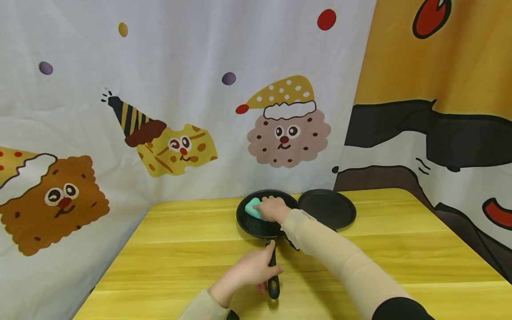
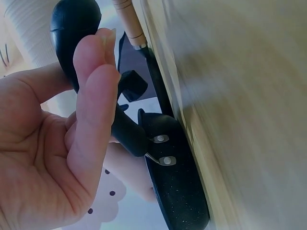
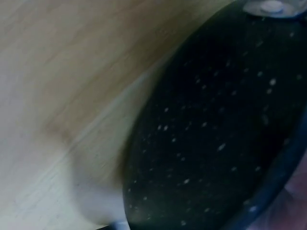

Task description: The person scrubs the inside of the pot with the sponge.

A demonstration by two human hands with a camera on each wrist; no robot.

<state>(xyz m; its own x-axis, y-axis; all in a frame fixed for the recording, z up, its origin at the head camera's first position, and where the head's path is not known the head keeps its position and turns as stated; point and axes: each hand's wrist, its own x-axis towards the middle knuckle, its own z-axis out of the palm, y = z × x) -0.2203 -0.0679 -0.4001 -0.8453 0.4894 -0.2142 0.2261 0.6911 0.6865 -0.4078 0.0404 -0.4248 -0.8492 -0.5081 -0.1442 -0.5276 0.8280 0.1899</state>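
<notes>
A black speckled frying pan (image 1: 256,229) sits on the wooden table, its handle (image 1: 274,286) pointing towards me. My left hand (image 1: 253,267) grips that handle; in the left wrist view the fingers (image 2: 93,124) curl round it. Inside the pan, my right hand (image 1: 274,208) holds a turquoise sponge (image 1: 252,208) against the surface, at the upper left. The sponge is partly hidden under the fingers. The right wrist view gives mostly the pan's speckled outer side (image 3: 201,134), close and dim.
Right of the pan lies a second flat round black pan or plate (image 1: 328,209), partly behind my right sleeve. A wooden handle (image 2: 129,21) with a dark shaft appears in the left wrist view. A cartoon-printed curtain (image 1: 192,66) hangs behind the yellow wood-grain table (image 1: 180,249).
</notes>
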